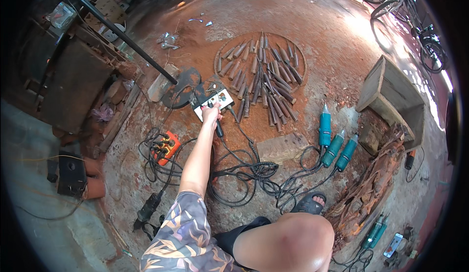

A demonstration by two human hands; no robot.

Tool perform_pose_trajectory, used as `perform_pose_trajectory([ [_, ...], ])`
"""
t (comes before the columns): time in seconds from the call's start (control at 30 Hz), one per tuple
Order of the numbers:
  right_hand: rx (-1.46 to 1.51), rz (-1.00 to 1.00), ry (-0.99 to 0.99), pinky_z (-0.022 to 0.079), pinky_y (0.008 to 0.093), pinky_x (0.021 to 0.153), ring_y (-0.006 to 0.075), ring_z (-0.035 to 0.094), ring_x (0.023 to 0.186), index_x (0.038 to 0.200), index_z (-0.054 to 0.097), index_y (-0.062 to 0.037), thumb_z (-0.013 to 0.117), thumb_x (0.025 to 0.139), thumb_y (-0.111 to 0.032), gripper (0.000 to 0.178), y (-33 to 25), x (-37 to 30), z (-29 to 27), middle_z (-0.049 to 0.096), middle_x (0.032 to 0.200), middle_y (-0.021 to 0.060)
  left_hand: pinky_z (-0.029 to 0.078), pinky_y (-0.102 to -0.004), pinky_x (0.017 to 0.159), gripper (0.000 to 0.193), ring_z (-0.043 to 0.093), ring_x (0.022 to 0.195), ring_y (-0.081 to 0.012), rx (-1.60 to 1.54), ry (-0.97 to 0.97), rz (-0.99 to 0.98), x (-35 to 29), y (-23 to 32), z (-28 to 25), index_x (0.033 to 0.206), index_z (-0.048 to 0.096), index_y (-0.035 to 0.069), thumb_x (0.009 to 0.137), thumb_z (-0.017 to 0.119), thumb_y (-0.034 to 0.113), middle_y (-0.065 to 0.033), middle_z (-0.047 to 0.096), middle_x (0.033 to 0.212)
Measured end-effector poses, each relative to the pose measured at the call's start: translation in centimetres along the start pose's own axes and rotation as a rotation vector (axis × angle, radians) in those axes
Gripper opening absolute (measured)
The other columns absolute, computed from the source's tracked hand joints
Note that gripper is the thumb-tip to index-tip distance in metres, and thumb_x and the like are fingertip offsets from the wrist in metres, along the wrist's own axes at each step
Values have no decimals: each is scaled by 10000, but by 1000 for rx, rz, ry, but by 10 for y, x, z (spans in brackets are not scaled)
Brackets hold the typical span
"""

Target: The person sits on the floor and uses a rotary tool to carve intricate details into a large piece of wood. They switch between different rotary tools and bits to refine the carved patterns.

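Control box [223, 96], flat white face, sits at the left edge of the stick pile. Left hand [211, 113] on it, fingers bunched; can't tell if they grip. Right hand out of frame. Black cylindrical handle [219, 128] beside the wrist. Box markings too small to read. Outward: tapered brown sticks [274, 107] on reddish dust, coiled black cables [265, 170], teal-bodied power tools [325, 130], orange socket block [167, 148].

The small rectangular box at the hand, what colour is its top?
Mostly white; the head view shows the box best.
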State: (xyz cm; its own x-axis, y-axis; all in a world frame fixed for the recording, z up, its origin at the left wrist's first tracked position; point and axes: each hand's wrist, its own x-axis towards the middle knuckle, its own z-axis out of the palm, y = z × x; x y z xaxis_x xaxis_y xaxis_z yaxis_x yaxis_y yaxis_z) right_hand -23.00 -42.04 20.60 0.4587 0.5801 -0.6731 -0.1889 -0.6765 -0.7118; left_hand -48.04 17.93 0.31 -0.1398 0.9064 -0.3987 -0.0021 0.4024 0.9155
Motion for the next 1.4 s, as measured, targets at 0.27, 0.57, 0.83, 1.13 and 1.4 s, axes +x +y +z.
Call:
perform_pose_trajectory([
  [0.27,-333,-3,24,551,384,870,207,669,1064,1294,641,69,763,920,-323,555,18,-10,4,742,1191,228,389,-332,373,179,460,403,-139,80,106,6,37,11,8,914,607,-3,986,678,144,-42,543,614],
  [0.57,-244,-26,-16,549,389,861,210,672,1069,1315,633,51,714,978,-199,427,48,-2,9,727,1212,200,355,-354,344,233,469,383,-170,78,173,-5,58,8,1,888,554,-32,990,678,138,-90,559,643],
  [0.83,-297,-14,-36,549,395,861,231,677,1121,1350,604,48,710,985,-199,453,40,-2,7,711,1264,203,428,-356,344,349,587,450,-185,201,327,-16,58,10,11,869,590,-73,996,716,227,-152,666,738],
  [1.13,-262,-107,-132,580,473,943,331,673,1115,1409,478,-49,632,1023,-304,488,95,0,7,643,1256,200,408,-311,378,260,450,417,-110,-171,191,27,1,-14,-36,916,577,32,1047,659,241,2,488,596],
  [1.4,615,336,77,571,385,886,209,633,1113,1427,465,-6,454,1114,-300,429,103,0,11,606,1276,114,441,-302,430,205,438,465,-91,-267,294,-88,4,-9,-106,1096,606,59,1022,701,225,31,473,649],
])
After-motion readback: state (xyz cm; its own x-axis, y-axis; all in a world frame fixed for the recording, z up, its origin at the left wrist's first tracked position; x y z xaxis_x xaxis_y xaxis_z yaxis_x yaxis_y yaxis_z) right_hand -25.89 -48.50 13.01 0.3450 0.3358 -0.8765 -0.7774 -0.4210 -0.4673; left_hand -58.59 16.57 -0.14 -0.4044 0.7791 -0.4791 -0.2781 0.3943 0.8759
